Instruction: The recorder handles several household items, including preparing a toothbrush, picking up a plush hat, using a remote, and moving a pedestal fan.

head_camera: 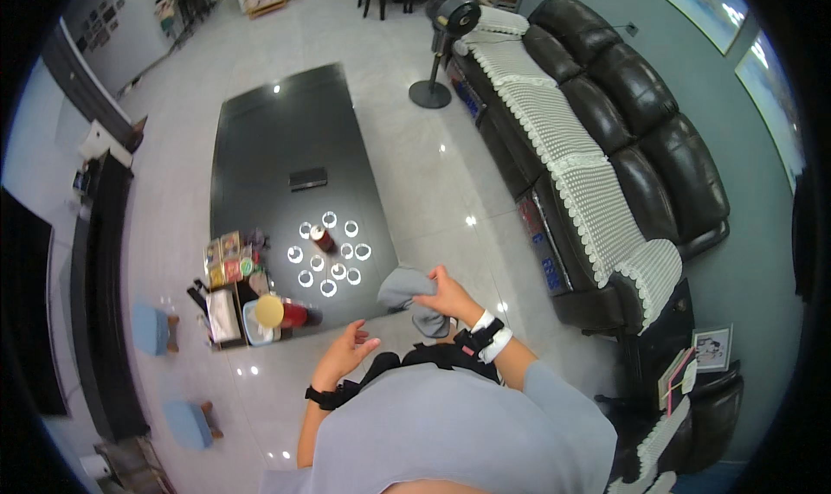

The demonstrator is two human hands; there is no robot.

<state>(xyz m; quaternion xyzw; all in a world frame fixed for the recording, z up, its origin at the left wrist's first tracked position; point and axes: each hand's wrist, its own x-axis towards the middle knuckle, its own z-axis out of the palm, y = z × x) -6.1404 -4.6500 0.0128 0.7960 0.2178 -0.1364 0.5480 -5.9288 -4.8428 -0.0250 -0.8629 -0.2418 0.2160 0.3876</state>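
My right hand [452, 298] pinches a grey cloth [401, 286] at the near right corner of the black table [285, 134]. Part of the cloth lies over that corner and the rest hangs down in folds. Close to the table's near edge, my left hand [341, 356] is held in the air with nothing in it, its fingers apart. A dark red drink can [321, 237] stands on the tabletop, amid several bright ring-shaped reflections. Farther back lies a flat black box-like object [308, 179].
A tissue box [223, 315], a red container with a yellow top [292, 313] and small packets [224, 254] crowd the near left corner. Blue stools [188, 424] stand left. To the right are a dark leather sofa [584, 312] and a pedestal fan [431, 93].
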